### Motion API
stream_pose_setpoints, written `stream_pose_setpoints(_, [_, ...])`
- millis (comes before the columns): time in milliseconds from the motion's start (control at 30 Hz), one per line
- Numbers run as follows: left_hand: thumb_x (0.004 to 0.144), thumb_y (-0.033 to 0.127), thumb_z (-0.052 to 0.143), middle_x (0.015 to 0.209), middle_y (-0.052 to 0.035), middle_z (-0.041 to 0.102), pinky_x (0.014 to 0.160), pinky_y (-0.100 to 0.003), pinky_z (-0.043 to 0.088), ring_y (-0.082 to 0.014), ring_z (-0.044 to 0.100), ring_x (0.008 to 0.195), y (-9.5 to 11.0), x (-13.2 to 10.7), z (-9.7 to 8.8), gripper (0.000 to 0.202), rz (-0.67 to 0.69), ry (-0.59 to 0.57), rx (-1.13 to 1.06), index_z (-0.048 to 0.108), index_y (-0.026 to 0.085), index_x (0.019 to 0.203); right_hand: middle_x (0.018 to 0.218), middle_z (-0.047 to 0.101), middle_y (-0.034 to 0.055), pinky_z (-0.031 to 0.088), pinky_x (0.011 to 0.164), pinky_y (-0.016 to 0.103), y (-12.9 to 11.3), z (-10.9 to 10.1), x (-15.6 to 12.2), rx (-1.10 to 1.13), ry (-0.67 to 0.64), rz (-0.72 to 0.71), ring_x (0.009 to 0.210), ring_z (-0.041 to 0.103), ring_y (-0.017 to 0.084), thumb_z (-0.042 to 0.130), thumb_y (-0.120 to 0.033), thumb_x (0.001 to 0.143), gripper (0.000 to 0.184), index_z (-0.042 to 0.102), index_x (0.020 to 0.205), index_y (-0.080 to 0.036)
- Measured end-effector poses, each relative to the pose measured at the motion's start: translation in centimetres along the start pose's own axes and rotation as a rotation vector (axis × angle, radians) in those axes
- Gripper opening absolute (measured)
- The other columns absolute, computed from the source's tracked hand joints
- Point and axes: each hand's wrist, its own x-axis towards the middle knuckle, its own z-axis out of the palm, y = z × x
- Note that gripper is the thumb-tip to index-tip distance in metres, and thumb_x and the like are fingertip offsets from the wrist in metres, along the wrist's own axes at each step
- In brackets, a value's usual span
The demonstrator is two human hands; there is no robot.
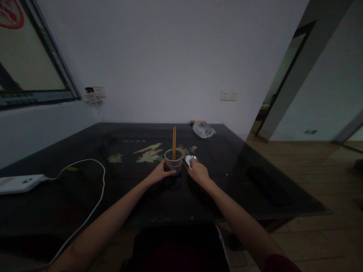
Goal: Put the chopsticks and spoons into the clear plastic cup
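Observation:
A clear plastic cup [174, 161] stands on the dark table [127, 196] with a pair of wooden chopsticks [174, 139] upright in it. My left hand [160, 174] is wrapped around the cup's lower left side. My right hand [199, 172] rests just right of the cup, its fingers closed on a white spoon [189, 161]. A metal spoon [194, 158] lies against the white one, and more chopsticks [184, 163] lie on the table under my right hand.
A white power bank [19, 183] with a white cable [93, 196] lies at the left. A crumpled plastic bag [203, 129] sits at the table's far edge by the wall. A doorway and wooden floor [312, 166] are on the right.

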Motion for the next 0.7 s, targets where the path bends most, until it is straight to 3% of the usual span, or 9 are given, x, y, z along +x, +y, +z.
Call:
stream_pose_setpoints(333, [0.066,0.038,0.074,0.131,-0.0137,0.053,0.103,-0.042,0.040,-0.0257,0.053,0.118,0.3,0.0,0.0,0.075,0.002,-0.008,0.003,0.040,0.015,0.129,0.097,0.068,0.0120,0.041,0.072,0.029,1.6,0.0,0.5,0.066,0.023,0.028,0.091,0.064,0.025,0.049,-0.024,0.083,0.021,0.055,0.102,-0.017])
stream_pose_setpoints(700, [0.067,0.037,0.073,0.130,-0.0127,0.054,0.103,-0.044,0.039,-0.0269,0.052,0.119,0.5,-0.1,-0.1,0.071,0.001,-0.015,-0.004,0.042,0.017,0.128,0.103,0.068,0.0096,0.040,0.080,0.026,3.4,0.2,1.5,0.148,0.052,0.035,0.100,0.062,0.022,0.059,-0.025,0.082,0.021,0.061,0.102,-0.019])
